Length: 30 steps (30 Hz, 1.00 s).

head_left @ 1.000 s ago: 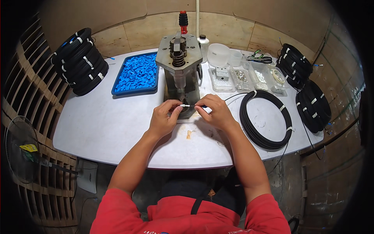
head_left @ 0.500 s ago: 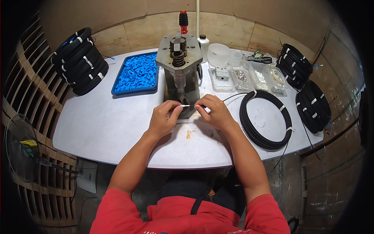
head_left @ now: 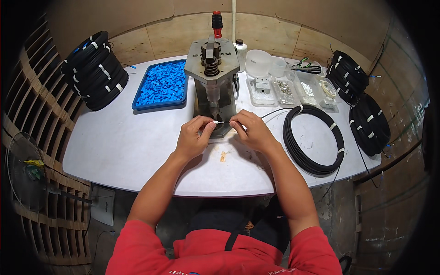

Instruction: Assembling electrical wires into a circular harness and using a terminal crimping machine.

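My left hand (head_left: 193, 136) is closed in a pinch on a small white sleeve-like piece (head_left: 217, 122). My right hand (head_left: 253, 131) pinches the end of a black cable (head_left: 274, 112), which runs back to a black cable coil (head_left: 290, 143) on the right. Between my fingertips a thin line joins the white piece and the cable end; its exact kind is too small to make out. Both hands are level, just in front of a metal bench press (head_left: 201, 94) with a hexagonal top plate.
A blue tray (head_left: 134, 103) of small blue pieces lies left of the press. Stacked black coils (head_left: 96, 75) stand far left, more coils (head_left: 370, 123) far right. Clear plastic boxes (head_left: 263, 101) of small parts, a tub (head_left: 258, 64) and a bottle (head_left: 240, 52) stand behind right.
The view has shifted very slightly. Both hands keep almost the same place and pinch, and a little more of the thin part seems to show between the fingertips.
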Motion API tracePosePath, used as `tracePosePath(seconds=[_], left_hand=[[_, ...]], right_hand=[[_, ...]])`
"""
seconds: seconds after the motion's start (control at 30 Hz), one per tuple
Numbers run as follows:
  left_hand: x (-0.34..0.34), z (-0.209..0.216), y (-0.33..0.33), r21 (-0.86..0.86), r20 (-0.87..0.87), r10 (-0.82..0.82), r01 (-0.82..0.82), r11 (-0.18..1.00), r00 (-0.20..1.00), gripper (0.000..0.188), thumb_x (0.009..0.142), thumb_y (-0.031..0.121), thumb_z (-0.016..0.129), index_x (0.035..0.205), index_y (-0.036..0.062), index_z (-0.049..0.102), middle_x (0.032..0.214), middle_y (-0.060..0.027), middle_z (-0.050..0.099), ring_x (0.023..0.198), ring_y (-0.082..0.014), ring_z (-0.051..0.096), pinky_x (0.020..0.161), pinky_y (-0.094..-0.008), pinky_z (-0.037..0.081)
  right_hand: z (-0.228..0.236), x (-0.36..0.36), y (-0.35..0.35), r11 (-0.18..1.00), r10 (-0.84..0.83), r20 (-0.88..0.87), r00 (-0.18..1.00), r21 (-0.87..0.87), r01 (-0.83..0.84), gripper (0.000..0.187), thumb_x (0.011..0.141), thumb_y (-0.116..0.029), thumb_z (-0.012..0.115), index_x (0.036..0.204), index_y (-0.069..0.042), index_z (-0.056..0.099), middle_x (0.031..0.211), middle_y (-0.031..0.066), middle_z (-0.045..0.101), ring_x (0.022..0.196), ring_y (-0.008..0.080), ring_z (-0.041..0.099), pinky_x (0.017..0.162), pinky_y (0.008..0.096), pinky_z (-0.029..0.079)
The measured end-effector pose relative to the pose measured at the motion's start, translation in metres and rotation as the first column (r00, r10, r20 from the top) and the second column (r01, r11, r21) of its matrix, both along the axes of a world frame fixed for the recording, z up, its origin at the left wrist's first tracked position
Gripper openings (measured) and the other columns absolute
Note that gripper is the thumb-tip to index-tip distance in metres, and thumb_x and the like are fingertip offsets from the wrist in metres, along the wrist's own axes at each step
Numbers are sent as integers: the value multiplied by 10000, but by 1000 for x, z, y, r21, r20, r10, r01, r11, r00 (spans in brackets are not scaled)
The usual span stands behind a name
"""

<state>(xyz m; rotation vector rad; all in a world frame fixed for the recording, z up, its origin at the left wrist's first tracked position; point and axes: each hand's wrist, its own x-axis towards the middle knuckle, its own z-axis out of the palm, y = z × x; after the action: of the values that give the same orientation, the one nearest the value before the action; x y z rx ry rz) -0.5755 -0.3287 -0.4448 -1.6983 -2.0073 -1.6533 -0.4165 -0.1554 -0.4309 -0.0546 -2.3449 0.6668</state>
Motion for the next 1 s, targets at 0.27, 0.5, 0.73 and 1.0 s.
tracePosePath(seconds=[0.27, 0.5, 0.73, 1.0], left_hand=[[-3, -2, 2, -38, 2, 16, -16, 999, 1000, 176, 1002, 131, 693, 1010, -40, 732, 876, -133, 732, 734, -188, 689, 679, -317, 543], [-2, -2, 2, -50, 32, 12, -11, 999, 999, 180, 995, 135, 697, 1011, -41, 736, 870, -134, 731, 727, -189, 688, 674, -318, 542], [-2, -4, 2, -41, 17, 24, -24, 999, 1000, 148, 979, 110, 706, 1008, -33, 733, 878, -128, 736, 739, -193, 698, 681, -317, 547], [1, -2, 1, 78, -64, 14, -9, 997, 998, 103, 974, 74, 702, 999, -24, 719, 889, -117, 730, 753, -198, 696, 698, -316, 545]], right_hand=[[-2, 1, 3, 999, 10, -26, 1000, 47, -9, 100, 982, -130, 702, 969, -32, 714, 881, 118, 677, 777, 320, 659, 718, 405, 531], [-2, 1, 2, 999, -14, -39, 999, 34, 15, 66, 947, -97, 740, 956, -33, 726, 886, 110, 689, 773, 285, 680, 698, 377, 543], [-1, 3, 0, 1000, -21, -12, 1000, 7, 21, 65, 932, -83, 754, 967, -32, 734, 907, 101, 700, 791, 265, 690, 717, 364, 554], [-1, 2, 1, 1000, -9, -36, 999, -13, 9, 81, 919, -85, 764, 982, -38, 745, 933, 103, 713, 831, 269, 704, 750, 355, 563]])
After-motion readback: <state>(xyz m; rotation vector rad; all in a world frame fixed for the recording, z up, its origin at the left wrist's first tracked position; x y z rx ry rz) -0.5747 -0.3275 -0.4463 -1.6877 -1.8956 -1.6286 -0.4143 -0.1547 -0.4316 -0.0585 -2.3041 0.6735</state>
